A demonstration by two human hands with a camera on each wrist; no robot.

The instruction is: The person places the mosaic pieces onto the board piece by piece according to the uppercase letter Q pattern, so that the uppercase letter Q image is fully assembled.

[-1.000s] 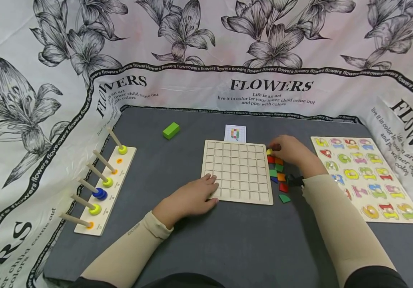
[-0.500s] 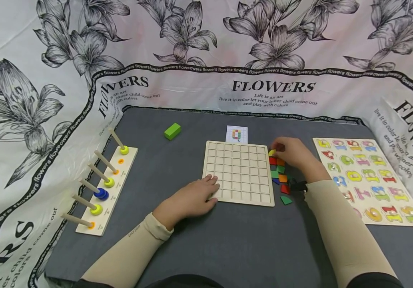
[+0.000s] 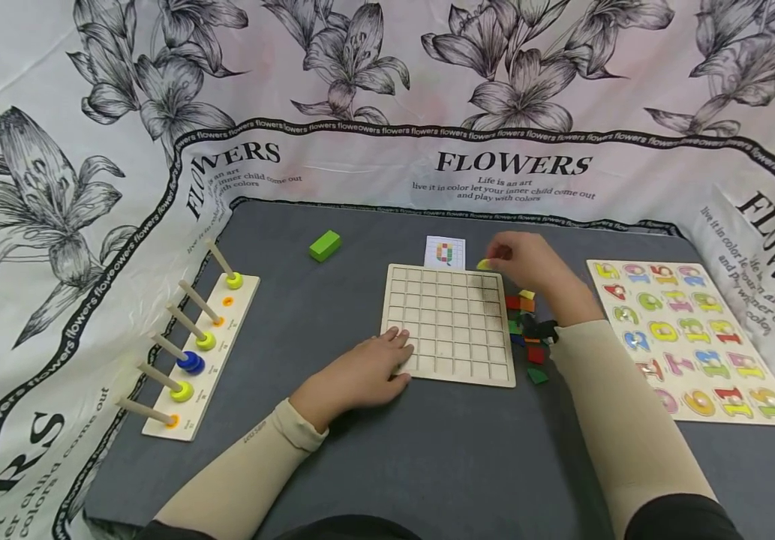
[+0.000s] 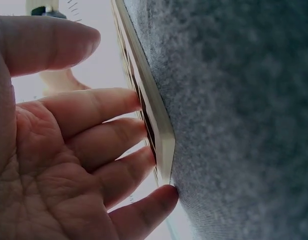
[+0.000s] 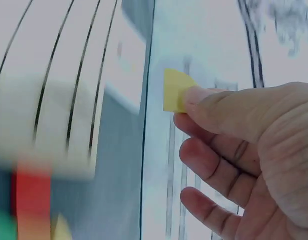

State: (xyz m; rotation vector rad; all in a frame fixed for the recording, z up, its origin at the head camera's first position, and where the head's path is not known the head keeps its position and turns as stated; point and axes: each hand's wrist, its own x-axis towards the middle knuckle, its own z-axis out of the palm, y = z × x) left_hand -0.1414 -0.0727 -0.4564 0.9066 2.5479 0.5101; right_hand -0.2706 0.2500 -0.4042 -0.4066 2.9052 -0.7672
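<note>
A pale wooden grid board lies at the middle of the table, its cells bare. My left hand rests at the board's near left corner; in the left wrist view its extended fingertips touch the board's edge. Over the far right corner, my right hand pinches a yellow tile with one rounded corner between thumb and forefinger. The other right fingers are loosely bent. Beside the board's right edge lie several coloured tiles, a red tile and a green tile among them, partly covered by the right wrist's strap.
A small card with a coloured pattern lies behind the board. A green block sits at the back left. A peg board with rings stands at left. A puzzle board with coloured pieces lies right of my forearm.
My right hand has lifted the yellow tile from the pile and carried it left to the board's far right corner. Another yellow tile now shows in the pile. My left hand stays put.
</note>
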